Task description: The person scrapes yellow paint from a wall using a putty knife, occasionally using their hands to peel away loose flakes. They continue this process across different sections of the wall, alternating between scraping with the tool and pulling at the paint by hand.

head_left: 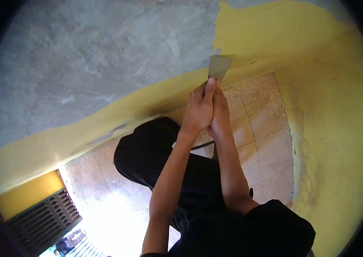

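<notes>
Scraper [219, 66] at 12 o'clock, blade against the wall by the yellow-grey edge. Grip: left hand [198, 112] and right hand [221, 113] clenched together round its handle, which they hide. From the blade: big grey wall area [83, 64] at 9, looks mostly stripped. Yellow coat [271, 25] remains at 2, plus low strip [123, 107] toward 8. Crumbs [265, 95] on floor tiles [273, 150] at 4; yellow side wall [335, 124] beyond. Metal grille [46, 218] between 7 and 8. No readable writing or brands.
</notes>
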`<state>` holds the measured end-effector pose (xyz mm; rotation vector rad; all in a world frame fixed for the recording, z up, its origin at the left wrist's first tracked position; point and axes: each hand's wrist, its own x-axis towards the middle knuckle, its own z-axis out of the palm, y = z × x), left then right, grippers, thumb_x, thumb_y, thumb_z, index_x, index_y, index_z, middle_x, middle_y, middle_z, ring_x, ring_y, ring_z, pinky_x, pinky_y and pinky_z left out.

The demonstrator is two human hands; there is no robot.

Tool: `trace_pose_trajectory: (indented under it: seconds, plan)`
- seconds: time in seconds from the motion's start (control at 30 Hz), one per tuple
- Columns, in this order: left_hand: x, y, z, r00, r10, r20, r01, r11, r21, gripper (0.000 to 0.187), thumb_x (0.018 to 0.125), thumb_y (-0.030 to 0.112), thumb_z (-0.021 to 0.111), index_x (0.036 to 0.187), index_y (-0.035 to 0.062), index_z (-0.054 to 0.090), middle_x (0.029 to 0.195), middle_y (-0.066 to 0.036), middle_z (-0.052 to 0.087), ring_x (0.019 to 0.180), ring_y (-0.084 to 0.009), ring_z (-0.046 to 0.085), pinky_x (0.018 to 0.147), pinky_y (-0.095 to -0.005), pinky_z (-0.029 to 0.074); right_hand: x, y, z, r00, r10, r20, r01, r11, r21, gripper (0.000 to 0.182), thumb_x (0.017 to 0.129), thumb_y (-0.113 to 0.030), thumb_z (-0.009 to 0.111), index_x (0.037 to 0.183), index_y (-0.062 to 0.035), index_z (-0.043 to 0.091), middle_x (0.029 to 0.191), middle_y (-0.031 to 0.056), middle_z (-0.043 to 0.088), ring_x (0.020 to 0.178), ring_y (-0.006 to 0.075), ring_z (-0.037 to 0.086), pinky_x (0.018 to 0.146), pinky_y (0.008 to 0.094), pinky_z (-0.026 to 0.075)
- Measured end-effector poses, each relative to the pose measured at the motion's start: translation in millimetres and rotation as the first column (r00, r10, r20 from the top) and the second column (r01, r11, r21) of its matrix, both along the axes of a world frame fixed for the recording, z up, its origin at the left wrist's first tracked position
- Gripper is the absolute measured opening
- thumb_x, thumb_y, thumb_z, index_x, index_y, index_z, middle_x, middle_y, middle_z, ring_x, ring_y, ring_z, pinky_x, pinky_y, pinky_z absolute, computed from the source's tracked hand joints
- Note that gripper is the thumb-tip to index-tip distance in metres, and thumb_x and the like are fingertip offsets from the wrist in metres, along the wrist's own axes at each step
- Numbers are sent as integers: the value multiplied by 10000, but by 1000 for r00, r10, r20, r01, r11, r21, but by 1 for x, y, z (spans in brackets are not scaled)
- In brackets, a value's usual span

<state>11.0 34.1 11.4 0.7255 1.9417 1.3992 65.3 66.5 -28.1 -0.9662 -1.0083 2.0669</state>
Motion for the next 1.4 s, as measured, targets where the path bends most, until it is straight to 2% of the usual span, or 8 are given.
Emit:
trace_pose_trajectory:
  seconds: [0.7,0.77,0.97,1.1,1.17,1.3,1.37,1.4]
  plan:
    - [6,0,15,979,-21,201,9,998,59,564,1076,441,387,993,-56,639,879,-224,669,824,-354,620,812,-408,486,15,-1,25,998,61,32,-60,997,-47,502,1093,-434,383,1326,-10,516,1153,66,587,1016,111,569,863,255,497]
    - [-2,2,-8,990,13,143,-16,1000,22,552,1073,429,404,972,-63,631,887,-225,667,826,-366,614,809,-414,483,3,-1,9,1000,8,-25,-10,997,-76,555,1081,-502,364,1053,-6,612,838,41,597,749,79,543,596,238,459]
    - [4,2,14,993,-32,110,38,998,-58,558,1071,438,405,1003,-68,632,949,-253,674,880,-383,621,842,-410,476,13,1,35,999,19,-44,-25,989,-147,555,1080,-510,355,1080,-12,599,766,45,577,627,85,526,502,251,430]
    - [3,7,1,989,33,144,-28,999,-33,599,1073,466,394,952,-66,643,889,-182,688,835,-292,625,820,-389,488,2,6,18,998,63,-3,-63,987,-145,549,1083,-462,400,1341,7,524,1121,69,601,970,114,570,806,247,496]
    - [7,4,6,984,48,172,-41,998,-41,611,1075,474,387,947,-64,647,871,-158,687,828,-261,625,814,-377,492,-12,-8,13,957,-286,-47,290,941,176,530,1076,-512,356,1015,-43,595,635,3,507,432,88,431,344,266,302]
    - [5,4,7,990,-26,141,27,1000,-6,630,1072,511,360,929,-38,636,826,-134,675,775,-207,626,758,-339,502,12,4,28,999,24,-35,-26,997,-70,518,1080,-499,350,985,-49,590,644,10,517,484,88,466,385,257,347]
    - [1,12,8,998,-36,61,36,999,1,651,1066,549,343,903,-18,618,796,-125,674,731,-177,628,716,-314,511,10,6,22,998,56,11,-53,987,-151,538,1084,-455,402,1330,4,538,1108,73,614,977,103,570,808,239,488]
    - [2,14,20,997,-29,74,29,999,14,621,1075,498,361,900,-33,631,810,-136,670,760,-204,618,740,-342,499,8,8,31,998,56,12,-53,986,-156,538,1084,-455,402,1330,4,538,1108,73,614,977,103,570,808,239,488]
